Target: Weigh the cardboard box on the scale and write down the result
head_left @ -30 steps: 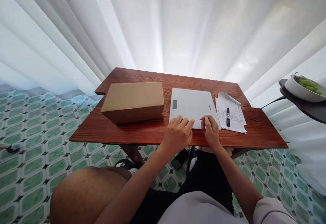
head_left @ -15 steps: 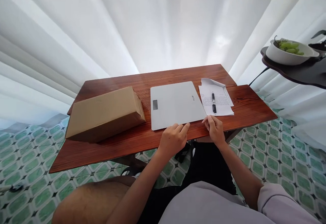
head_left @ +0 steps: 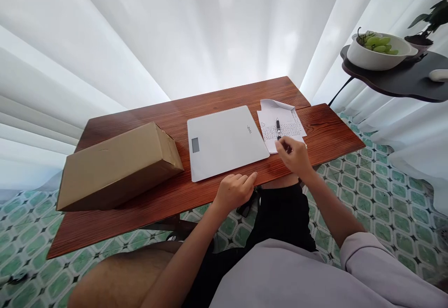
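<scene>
The right hand (head_left: 294, 155) is positioned right of the frame center, over the lower portion of the sheets of paper (head_left: 271, 133). In the preceding frame it was at the lower-right corner of the white scale (head_left: 224, 142); it has since shifted to the pen (head_left: 277, 126). Its fingers are curled and cover the pen's lower end; whether they grip it cannot be determined. The pen's upper portion remains visible, lying on the handwritten top sheet.

The left hand (head_left: 235, 190) remains at the near edge of the wooden table (head_left: 329, 130), below the frame center. Its fingers are loosely bent and unclenched, just below the scale.

The view has turned right: the cardboard box (head_left: 112, 168) now sits farther toward the lower left, and the shelf (head_left: 395, 81) with the bowl (head_left: 374, 58) of grapes (head_left: 380, 43) shows more fully at upper right. A potted plant (head_left: 434, 18) is now visible beside the bowl.
</scene>
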A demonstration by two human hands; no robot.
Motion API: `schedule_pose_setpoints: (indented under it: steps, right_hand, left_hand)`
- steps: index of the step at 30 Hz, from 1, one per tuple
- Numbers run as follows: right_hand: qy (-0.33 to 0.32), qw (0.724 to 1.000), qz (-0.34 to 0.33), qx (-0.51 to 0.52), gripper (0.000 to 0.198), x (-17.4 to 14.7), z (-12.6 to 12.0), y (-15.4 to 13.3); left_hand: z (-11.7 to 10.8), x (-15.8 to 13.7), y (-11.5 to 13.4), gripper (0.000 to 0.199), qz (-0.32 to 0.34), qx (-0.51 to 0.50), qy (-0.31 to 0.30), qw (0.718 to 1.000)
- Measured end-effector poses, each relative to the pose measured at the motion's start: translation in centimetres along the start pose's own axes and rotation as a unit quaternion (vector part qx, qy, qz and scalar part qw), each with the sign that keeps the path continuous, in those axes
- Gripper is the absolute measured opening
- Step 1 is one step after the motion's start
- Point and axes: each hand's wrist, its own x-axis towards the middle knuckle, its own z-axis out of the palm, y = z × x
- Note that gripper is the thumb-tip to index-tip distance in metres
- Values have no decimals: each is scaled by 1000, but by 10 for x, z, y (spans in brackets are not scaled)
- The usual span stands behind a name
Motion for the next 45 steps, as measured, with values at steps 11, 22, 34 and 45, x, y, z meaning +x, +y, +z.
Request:
schedule_pose_setpoints:
  steps: [11,22,34,45]
  right_hand:
    - [-165,902,59,-394,33,83,-4,32]
    - [-224,876,79,-419,39,94,10,37]
    - [-80,956,-43,-278,30,104,-11,37]
    - [-2,995,-87,46,51,90,1,48]
  left_hand:
    - [7,0,3,25,7,-11,-18,1000]
    - [10,-1,5,31,-7,-10,-69,998]
    - [14,0,5,33,3,-13,-32,999]
    - [13,0,5,34,3,-10,-36,999]
